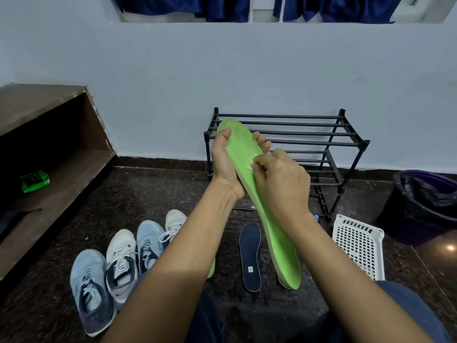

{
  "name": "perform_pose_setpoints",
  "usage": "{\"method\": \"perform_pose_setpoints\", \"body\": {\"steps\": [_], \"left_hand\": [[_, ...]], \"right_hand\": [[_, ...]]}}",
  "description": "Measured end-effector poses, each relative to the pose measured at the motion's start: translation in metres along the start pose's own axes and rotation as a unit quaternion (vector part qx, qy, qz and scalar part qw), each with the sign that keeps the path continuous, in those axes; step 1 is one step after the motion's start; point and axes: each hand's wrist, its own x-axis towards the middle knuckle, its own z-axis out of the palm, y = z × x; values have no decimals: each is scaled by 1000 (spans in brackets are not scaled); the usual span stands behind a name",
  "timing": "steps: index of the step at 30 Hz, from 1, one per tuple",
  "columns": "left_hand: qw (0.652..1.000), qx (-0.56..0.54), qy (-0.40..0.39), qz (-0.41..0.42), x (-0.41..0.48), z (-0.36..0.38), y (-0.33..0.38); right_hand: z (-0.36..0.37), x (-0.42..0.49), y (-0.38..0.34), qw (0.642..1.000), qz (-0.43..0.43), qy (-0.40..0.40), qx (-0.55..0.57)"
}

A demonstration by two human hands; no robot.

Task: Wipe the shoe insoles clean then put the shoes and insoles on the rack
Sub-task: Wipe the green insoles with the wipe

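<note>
While the green insole (278, 241) was gripped near its toe end by the left hand (223, 169), thumb on one edge and fingers curled round the other, a small white wipe (252, 164) was pinched in the fingertips of the right hand (284, 179) and pressed against the insole's upper face, just beside the left fingers. The insole was held tilted in the air, its heel end hanging down toward the person, under the right forearm.

The wiping step was judged to be in hand, with much of the task left. A dark insole (250, 256) lay on the floor below the right hand, and a second green one (211, 268) was partly hidden behind the left forearm. Four shoes (146, 241) were lined up on the floor below and to the left of the left hand. The rack (296, 123) stood beyond both hands, against the wall.

For the next move, a stroke of the wipe down the insole's length toward the heel was thought to be called for. A firm left grip would be needed so that the flexible insole was not bent away under the pressure.
</note>
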Motion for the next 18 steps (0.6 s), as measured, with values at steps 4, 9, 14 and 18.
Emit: {"method": "perform_pose_setpoints", "body": {"steps": [4, 9, 14, 18], "left_hand": [[996, 77, -21, -36, -6, 4, -10], [994, 79, -51, -56, -8, 3, -8], [996, -31, -80, -33, -2, 2, -1], [993, -56, -98, -23, 1, -1, 7]], "right_hand": [[6, 9, 3, 986, -71, 134, -67], [4, 14, 2, 985, -42, 165, -4], [-4, -2, -22, 975, 63, 21, 211], [-15, -2, -21, 939, 100, -77, 321]]}}
